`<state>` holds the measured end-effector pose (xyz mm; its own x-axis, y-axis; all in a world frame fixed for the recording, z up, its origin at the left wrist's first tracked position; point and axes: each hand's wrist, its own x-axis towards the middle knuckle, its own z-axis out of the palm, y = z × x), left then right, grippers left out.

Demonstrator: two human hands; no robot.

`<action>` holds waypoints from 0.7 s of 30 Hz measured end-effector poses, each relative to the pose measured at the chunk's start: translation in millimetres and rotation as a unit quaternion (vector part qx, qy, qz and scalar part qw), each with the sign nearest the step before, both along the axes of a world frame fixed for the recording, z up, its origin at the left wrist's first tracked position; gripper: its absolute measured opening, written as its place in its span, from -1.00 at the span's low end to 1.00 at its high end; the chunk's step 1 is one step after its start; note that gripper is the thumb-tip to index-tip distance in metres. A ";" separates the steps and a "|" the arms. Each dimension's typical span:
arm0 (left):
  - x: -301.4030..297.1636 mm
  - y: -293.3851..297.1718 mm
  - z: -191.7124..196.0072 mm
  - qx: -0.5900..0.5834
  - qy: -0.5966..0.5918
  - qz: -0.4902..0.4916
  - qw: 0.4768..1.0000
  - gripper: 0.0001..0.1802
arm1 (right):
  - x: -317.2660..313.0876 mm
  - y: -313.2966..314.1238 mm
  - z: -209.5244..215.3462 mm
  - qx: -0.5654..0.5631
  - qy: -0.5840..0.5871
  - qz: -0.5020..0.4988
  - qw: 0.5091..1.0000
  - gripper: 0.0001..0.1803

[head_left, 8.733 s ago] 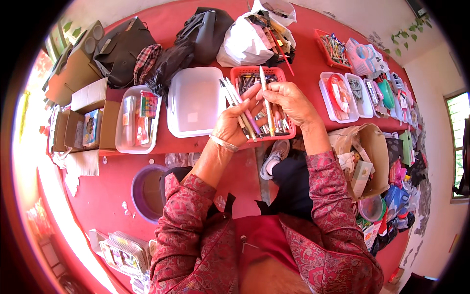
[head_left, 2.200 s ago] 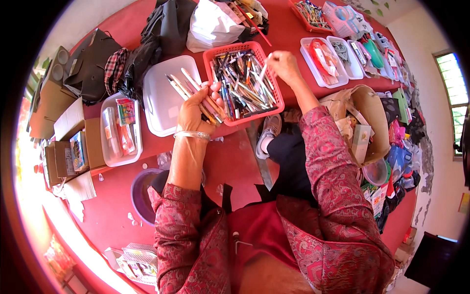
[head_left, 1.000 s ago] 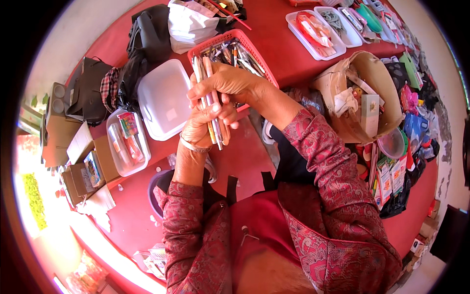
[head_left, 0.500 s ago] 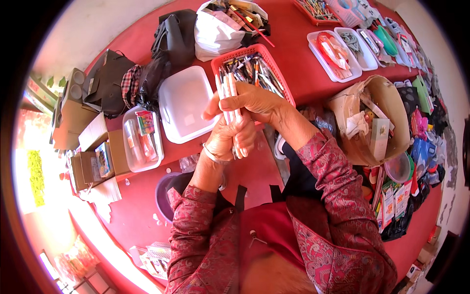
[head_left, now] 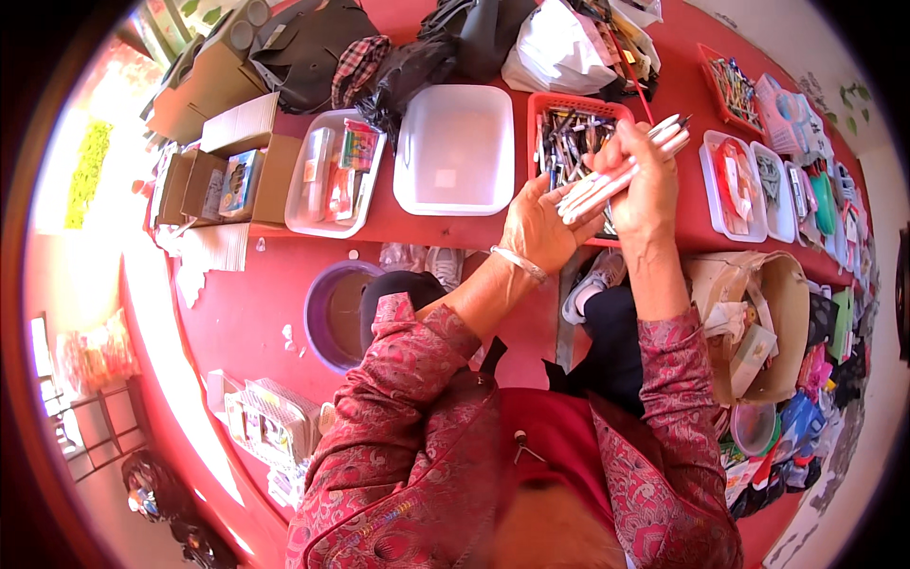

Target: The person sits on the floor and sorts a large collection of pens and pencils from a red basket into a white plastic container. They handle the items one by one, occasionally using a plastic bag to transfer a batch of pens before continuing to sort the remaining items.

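A bundle of slim white pens [head_left: 621, 175] is gripped in my right hand [head_left: 652, 194], slanting with dark tips toward the upper right. My left hand [head_left: 540, 228] is open, its palm turned up at the lower ends of the bundle, its fingers partly hidden by the pens. Both hands are over the near edge of a red plastic basket [head_left: 538, 104], in which many dark and coloured pens [head_left: 566, 133] lie heaped. Left of the basket stands a translucent white tub [head_left: 455, 152] with nothing seen in it.
A clear box of packets [head_left: 334, 175] and an open cardboard box [head_left: 280, 180] stand left on the red table. A white bag [head_left: 559, 52] is behind the basket, small trays [head_left: 720, 232] to the right. A torn carton [head_left: 791, 322] and purple bucket [head_left: 313, 322] are lower down.
My view has turned, so things sit differently in the picture. The pens have tilted from nearly upright to slanting. My left hand has loosened from around them, its palm turned up.
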<state>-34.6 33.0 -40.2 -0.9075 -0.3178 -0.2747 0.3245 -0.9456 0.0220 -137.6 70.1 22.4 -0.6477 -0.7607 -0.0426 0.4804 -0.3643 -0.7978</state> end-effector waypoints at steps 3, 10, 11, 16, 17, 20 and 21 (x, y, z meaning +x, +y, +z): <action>-2.9 -1.0 -0.5 0.064 -0.007 0.065 0.996 -0.53 | 29.5 -5.2 -14.1 0.018 0.043 -0.037 0.998 -0.89; -3.7 -7.3 -11.5 0.025 -0.014 0.052 0.998 -0.69 | 26.3 -11.5 -17.7 0.048 0.064 -0.026 0.996 -0.77; -3.3 -7.0 3.7 -0.014 -0.047 0.029 0.998 -0.68 | 18.5 -13.2 -17.5 0.026 0.029 -0.025 0.999 -0.75; 14.8 -17.1 37.1 -0.459 -0.138 -0.027 0.877 -0.68 | -7.9 -11.4 -25.7 0.047 0.018 0.116 0.992 -0.75; 12.8 -13.8 42.5 -0.504 -0.152 -0.034 0.849 -0.70 | -2.0 -10.4 -27.8 0.117 0.014 0.132 0.984 -0.69; 10.7 -20.5 34.8 -0.558 -0.166 -0.091 0.808 -0.71 | 12.3 -10.6 -27.0 0.164 0.239 0.138 0.947 -0.59; 11.4 -23.2 31.7 -0.565 -0.170 -0.115 0.799 -0.71 | 11.3 -13.4 -28.3 0.173 0.322 0.138 0.920 -0.56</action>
